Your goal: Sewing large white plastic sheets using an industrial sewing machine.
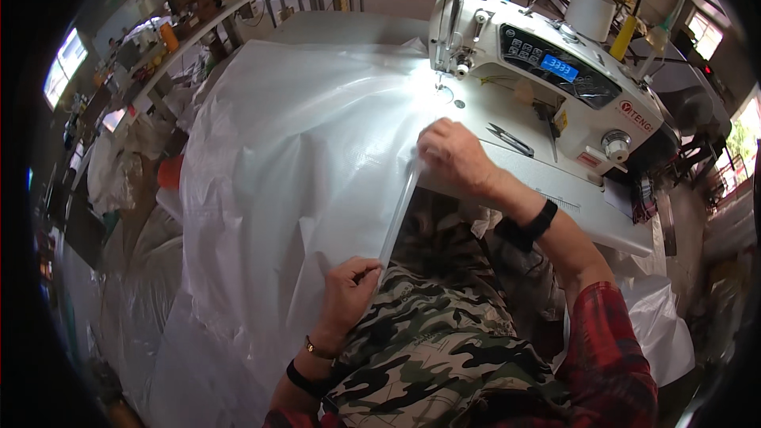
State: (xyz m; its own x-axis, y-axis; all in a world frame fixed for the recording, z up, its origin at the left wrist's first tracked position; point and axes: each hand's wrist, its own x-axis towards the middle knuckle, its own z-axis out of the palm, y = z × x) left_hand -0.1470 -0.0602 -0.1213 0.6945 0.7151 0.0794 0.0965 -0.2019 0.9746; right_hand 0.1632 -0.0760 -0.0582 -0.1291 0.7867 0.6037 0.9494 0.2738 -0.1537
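A large sheet of translucent white plastic spreads over the sewing table and hangs down toward my lap. Its right edge forms a narrow folded strip running from the sewing machine's needle area toward me. My left hand pinches that edge low down, above my thigh. Further up the same edge, just in front of the needle, my right hand is closed on the plastic, its fingertips partly hidden. The white sewing machine stands at the upper right, its lamp lighting the needle plate.
Thread snips lie on the machine bed right of my right hand. A white thread cone stands behind the machine. At the left are a cluttered bench and an orange object beside the sheet. More white plastic hangs at the lower right.
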